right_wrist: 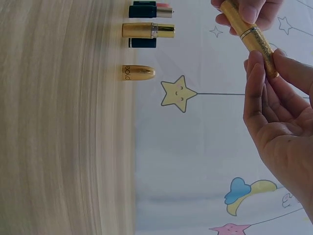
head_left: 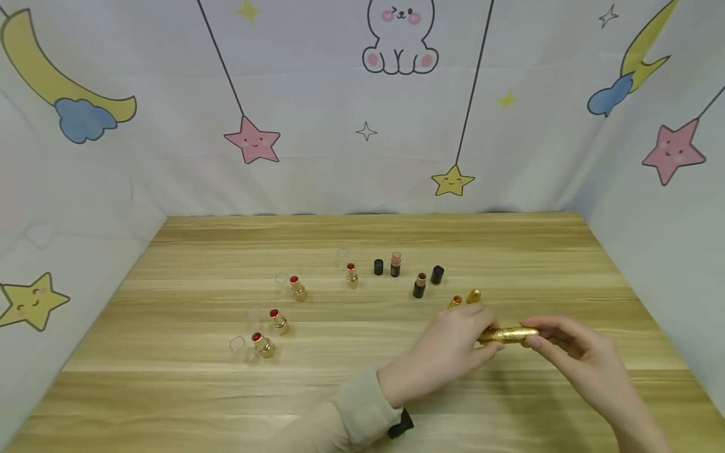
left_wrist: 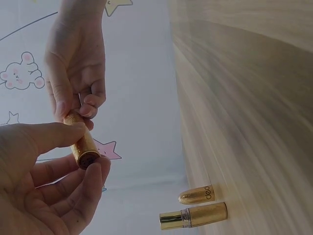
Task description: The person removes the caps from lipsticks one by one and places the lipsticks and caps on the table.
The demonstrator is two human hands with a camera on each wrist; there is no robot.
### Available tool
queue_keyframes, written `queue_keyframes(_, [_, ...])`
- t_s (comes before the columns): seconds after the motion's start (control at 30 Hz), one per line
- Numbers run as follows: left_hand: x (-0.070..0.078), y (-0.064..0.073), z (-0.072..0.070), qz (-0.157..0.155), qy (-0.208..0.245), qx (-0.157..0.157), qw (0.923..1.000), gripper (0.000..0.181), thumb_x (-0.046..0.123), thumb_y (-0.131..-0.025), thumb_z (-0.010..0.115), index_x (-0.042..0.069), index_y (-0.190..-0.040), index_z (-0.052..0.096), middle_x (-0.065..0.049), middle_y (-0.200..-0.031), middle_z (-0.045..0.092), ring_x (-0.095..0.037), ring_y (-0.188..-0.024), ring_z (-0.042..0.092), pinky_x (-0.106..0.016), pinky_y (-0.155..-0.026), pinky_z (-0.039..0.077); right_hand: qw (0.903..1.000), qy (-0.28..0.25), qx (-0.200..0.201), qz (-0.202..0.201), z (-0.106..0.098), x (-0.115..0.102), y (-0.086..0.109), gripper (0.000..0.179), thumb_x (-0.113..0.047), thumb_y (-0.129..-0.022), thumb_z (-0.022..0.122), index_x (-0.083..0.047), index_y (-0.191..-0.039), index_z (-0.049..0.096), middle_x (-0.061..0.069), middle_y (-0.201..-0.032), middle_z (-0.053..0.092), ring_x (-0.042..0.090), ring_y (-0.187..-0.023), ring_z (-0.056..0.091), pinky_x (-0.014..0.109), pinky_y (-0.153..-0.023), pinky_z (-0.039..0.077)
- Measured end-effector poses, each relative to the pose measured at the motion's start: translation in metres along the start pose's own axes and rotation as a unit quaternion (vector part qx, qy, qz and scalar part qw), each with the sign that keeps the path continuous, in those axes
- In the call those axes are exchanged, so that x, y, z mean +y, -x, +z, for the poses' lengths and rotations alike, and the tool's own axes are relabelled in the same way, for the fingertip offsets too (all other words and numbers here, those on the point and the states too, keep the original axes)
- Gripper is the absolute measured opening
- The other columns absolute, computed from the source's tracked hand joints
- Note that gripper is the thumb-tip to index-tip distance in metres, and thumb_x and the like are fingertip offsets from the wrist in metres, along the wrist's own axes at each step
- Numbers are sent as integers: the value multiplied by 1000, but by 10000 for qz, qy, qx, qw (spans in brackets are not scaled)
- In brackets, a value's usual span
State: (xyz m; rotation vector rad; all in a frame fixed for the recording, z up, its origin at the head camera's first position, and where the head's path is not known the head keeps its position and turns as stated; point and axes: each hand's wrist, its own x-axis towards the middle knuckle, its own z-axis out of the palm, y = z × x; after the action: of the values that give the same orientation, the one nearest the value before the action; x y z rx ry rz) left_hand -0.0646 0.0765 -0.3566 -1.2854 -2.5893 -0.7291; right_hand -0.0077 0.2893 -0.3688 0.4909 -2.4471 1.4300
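A gold lipstick tube [head_left: 512, 335] with its cap on is held level above the right part of the table, between both hands. The left hand [head_left: 453, 343] grips its left end; in the left wrist view the thumb and fingers curl round the tube's base [left_wrist: 88, 155]. Pinched at the other end by thumb and fingers is the right side, held by the right hand [head_left: 583, 352]. A seam ring [right_wrist: 249, 32] shows mid-tube in the right wrist view. Behind the left hand stand an uncapped gold lipstick [head_left: 455, 301] and its gold cap [head_left: 474, 296], partly hidden in the head view.
Two black lipsticks, one pink [head_left: 396, 264] and one brown [head_left: 419, 286], stand beside black caps [head_left: 437, 275]. Several red lipsticks in gold cases [head_left: 263, 345] stand at left with clear caps [head_left: 237, 343]. A black object [head_left: 401, 424] lies by the left sleeve. White printed cloth [head_left: 317, 163] walls the wooden table.
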Motion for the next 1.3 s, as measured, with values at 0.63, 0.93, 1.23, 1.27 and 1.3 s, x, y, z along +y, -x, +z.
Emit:
queue_keyframes(0.63, [0,5,-5,77,-131,37,9999,14,31,-89,68,18,-91,64,13,-77,55,4,-63,41,-5,-56,30,9995,-60,-68,-316,3,-1,-2,33,20,-81,59,4,-110,63,-5,-100,69,2,-89,66,12,-79,53])
queue_keyframes(0.93, [0,5,-5,98,-86,60,9999,15,31,-88,69,17,-92,66,12,-78,58,5,-63,41,-4,-55,30,9993,56,-46,-367,4,-1,-2,34,20,-81,59,3,-110,63,-5,-100,69,1,-90,65,11,-81,51])
queue_keyframes(1.23, [-2,5,-4,114,-97,33,9999,15,32,-88,69,17,-90,65,13,-76,57,5,-63,41,-5,-56,30,9993,48,-67,-359,5,1,-2,35,20,-80,61,3,-110,64,-9,-99,69,1,-90,63,11,-83,50])
queue_keyframes(1.27, [-2,5,-4,113,-86,34,9999,15,32,-88,69,17,-90,65,13,-76,56,5,-62,41,-5,-55,29,9995,93,-74,-295,5,1,-1,34,20,-80,61,4,-110,64,-10,-99,69,1,-90,63,11,-84,50])
queue_keyframes(1.3, [-2,5,-4,111,-72,35,9999,16,32,-88,69,17,-90,65,13,-76,56,5,-62,41,-5,-55,29,9996,165,-79,-204,5,1,-1,34,19,-80,61,3,-110,64,-12,-99,69,1,-90,63,11,-84,50])
